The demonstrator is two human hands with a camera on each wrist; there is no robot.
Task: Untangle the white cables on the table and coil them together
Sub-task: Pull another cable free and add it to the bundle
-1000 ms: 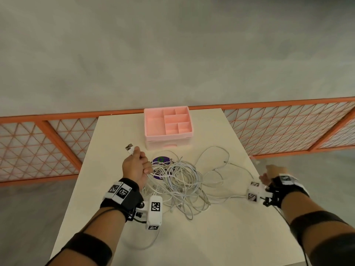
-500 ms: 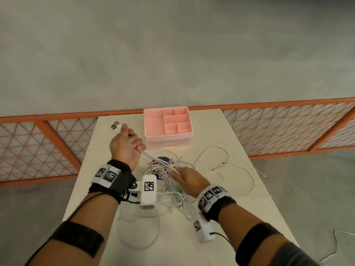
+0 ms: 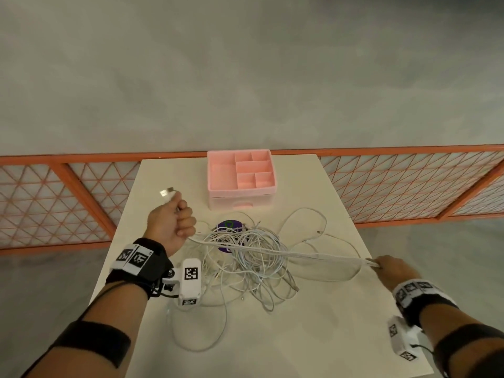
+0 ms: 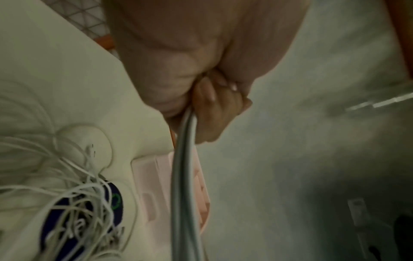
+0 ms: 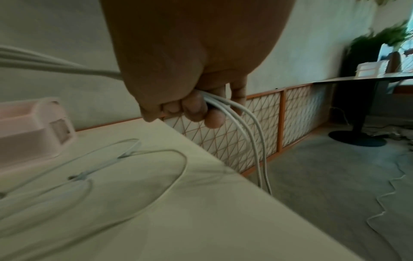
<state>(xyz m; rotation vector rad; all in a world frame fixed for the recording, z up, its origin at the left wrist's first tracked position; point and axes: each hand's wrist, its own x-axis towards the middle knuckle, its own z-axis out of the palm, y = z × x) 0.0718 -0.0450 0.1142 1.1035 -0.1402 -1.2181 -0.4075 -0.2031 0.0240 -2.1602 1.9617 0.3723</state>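
Note:
A tangle of white cables [image 3: 245,257] lies in the middle of the white table [image 3: 313,336]. My left hand [image 3: 174,222] is raised at the left and grips several strands [image 4: 183,167], with a USB plug [image 3: 167,191] sticking out above the fist. Those strands [image 3: 313,256] run taut over the pile to my right hand [image 3: 387,266] at the table's right edge. There the fingers [image 5: 194,109] curl round the cables [image 5: 236,120], which hang down past the edge.
A pink compartment organizer [image 3: 241,177] stands at the table's far side. A dark blue disc [image 3: 229,227] lies under the tangle. An orange lattice fence [image 3: 409,184] runs behind the table. One loose cable loop [image 3: 199,331] lies near the front left. Another white cable [image 5: 384,199] trails on the floor.
My right hand slid from the middle of the pile out to the table's right edge, drawing the strands taut. The left hand kept its grip and shifted slightly.

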